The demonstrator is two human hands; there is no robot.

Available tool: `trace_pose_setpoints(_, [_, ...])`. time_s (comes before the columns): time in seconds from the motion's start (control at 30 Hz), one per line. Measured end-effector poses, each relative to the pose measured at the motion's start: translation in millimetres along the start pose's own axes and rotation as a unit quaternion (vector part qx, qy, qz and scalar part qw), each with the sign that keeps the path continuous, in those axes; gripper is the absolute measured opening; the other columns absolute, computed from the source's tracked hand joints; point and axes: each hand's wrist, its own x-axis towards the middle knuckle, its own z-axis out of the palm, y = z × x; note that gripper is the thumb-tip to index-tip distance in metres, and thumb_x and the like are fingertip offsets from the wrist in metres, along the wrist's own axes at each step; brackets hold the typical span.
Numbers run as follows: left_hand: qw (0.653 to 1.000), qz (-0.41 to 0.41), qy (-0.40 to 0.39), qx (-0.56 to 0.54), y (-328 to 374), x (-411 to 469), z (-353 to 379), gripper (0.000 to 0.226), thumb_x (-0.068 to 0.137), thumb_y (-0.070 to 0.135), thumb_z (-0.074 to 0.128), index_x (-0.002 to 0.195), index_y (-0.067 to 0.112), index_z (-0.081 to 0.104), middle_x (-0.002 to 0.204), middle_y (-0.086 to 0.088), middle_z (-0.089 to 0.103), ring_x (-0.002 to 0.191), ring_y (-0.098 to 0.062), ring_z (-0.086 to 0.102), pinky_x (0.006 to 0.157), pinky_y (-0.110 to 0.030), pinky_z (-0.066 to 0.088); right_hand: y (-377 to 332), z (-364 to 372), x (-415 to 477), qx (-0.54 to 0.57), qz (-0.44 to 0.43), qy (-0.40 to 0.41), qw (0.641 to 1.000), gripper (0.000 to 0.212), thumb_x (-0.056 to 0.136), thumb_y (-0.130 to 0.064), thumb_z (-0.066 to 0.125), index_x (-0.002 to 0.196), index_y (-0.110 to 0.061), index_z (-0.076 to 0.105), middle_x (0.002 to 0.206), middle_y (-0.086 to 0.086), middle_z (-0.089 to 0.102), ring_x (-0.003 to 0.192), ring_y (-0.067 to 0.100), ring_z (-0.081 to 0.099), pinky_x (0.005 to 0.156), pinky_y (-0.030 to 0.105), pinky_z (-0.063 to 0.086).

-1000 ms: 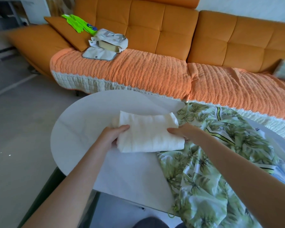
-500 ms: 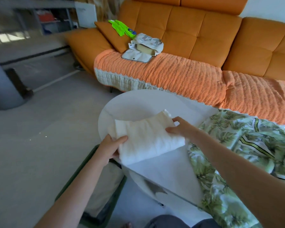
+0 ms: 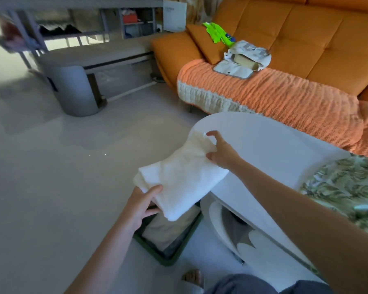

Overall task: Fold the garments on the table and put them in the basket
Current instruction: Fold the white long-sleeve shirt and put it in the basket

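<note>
A second before, the white folded garment [image 3: 185,177] lay flat on the table [image 3: 274,149] between both hands. Now we saw it lifted past the table's left edge and held slanting above the green basket [image 3: 170,258] on the floor (something pale already lay inside it). The left hand [image 3: 140,205] gripped its lower end, thumb on top and fingers curled under. The right hand [image 3: 221,153] had its fingers spread wide at the upper end, only the thumb touching the cloth, so we judged it was letting go. The fold seemed finished and the placing begun. The leaf-print garment [image 3: 344,187] remained unfolded on the table, so more work was left.
</note>
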Motion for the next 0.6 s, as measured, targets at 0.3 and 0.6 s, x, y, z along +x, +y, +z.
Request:
trace_pose_setpoints(0.3, [0.992, -0.021, 0.110, -0.060, -47.9, 2.6, -48.6, 0.037, 0.089, 0.013, 0.062, 0.120, 0.018, 0.043, 0.109, -0.005, 0.060, 0.094, -0.027, 0.062, 0.048, -0.029, 0.056, -60.4, 89.9, 15.2, -0.150, -0.105, -0.015, 0.983, 0.065, 0.088, 0.000, 0.042, 0.139, -0.036, 0.025, 0.102, 0.011, 0.055, 0.086, 0.026, 0.050, 0.064, 0.033, 0.040])
trace_pose_setpoints(0.6, [0.987, -0.049, 0.143, -0.060, -119.2, 44.2, -54.8, 0.056, 0.087, 0.010, 0.064, 0.136, 0.018, 0.038, 0.124, -0.008, 0.056, 0.105, -0.030, 0.058, 0.067, -0.038, 0.055, 5.6, 175.1, 43.1, -0.118, -0.038, -0.085, 0.989, 0.057, 0.092, -0.002, 0.038, 0.141, -0.029, 0.026, 0.121, 0.016, 0.054, 0.106, 0.031, 0.053, 0.083, 0.035, 0.044])
